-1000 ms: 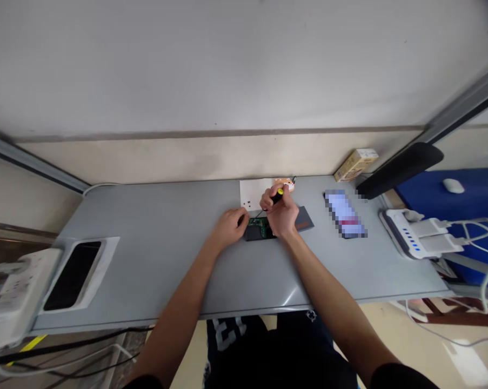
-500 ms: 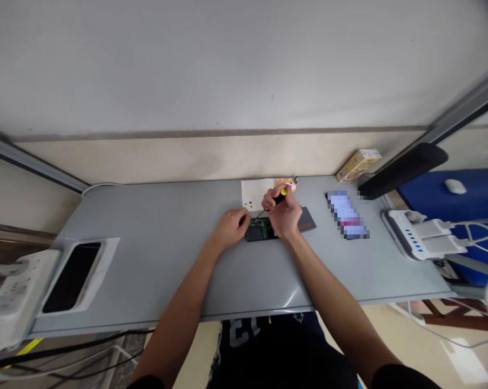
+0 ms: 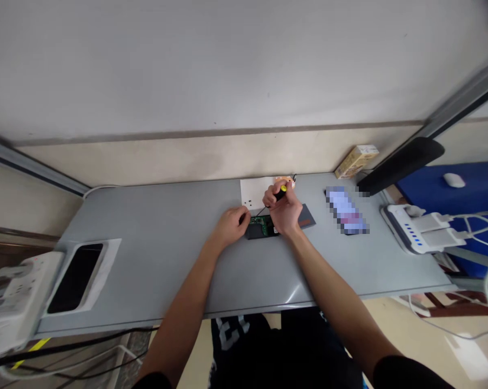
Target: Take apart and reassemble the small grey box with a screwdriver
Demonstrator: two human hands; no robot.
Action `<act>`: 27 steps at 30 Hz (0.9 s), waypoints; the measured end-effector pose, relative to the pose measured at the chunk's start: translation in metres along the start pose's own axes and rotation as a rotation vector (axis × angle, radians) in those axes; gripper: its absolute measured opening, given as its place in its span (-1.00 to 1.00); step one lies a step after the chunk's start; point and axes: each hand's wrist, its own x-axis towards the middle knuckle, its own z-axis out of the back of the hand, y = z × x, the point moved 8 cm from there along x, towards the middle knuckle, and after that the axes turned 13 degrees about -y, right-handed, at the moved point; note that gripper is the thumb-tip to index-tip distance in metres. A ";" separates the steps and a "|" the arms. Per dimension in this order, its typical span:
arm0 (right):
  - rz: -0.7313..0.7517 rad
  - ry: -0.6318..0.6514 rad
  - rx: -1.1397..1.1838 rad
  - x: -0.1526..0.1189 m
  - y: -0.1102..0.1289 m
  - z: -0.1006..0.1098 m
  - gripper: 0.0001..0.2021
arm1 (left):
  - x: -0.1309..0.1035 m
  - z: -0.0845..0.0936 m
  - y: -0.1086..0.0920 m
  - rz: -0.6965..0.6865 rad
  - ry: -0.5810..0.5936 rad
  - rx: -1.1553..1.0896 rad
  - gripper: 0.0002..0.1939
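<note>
A dark, opened electronic device [image 3: 256,231] with a green circuit board showing lies on the grey table between my hands. My right hand [image 3: 283,208] is wrapped round a screwdriver [image 3: 281,191] with a black and yellow handle, its thin shaft slanting down left to the board. Curled at the device's left end, my left hand [image 3: 232,225] has thumb and fingertips together on its edge; whether they hold anything small is hidden. Partly under my right wrist, a flat dark grey panel [image 3: 307,216] lies to the right. Behind the device, several small dark bits rest on a white sheet [image 3: 252,189].
A phone with a lit screen [image 3: 347,210] lies to the right, near a carton [image 3: 356,161] and a black upright panel [image 3: 401,165]. Power strips stand at the right [image 3: 420,229] and left [image 3: 25,297] edges. Another phone [image 3: 75,278] lies at left.
The view has shifted slightly. Both hands stay at the device, and the screwdriver is still in my right hand with its shaft on the board.
</note>
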 end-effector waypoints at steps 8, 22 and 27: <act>-0.019 0.029 0.006 0.000 -0.004 -0.002 -0.57 | 0.000 -0.002 0.001 -0.003 0.004 0.010 -0.73; -0.044 0.106 0.149 0.000 -0.006 -0.006 -0.64 | 0.001 -0.001 0.002 0.000 -0.016 0.013 -0.73; -0.057 0.091 0.132 0.002 -0.007 -0.005 -0.62 | 0.001 0.000 0.002 -0.004 -0.012 0.009 -0.73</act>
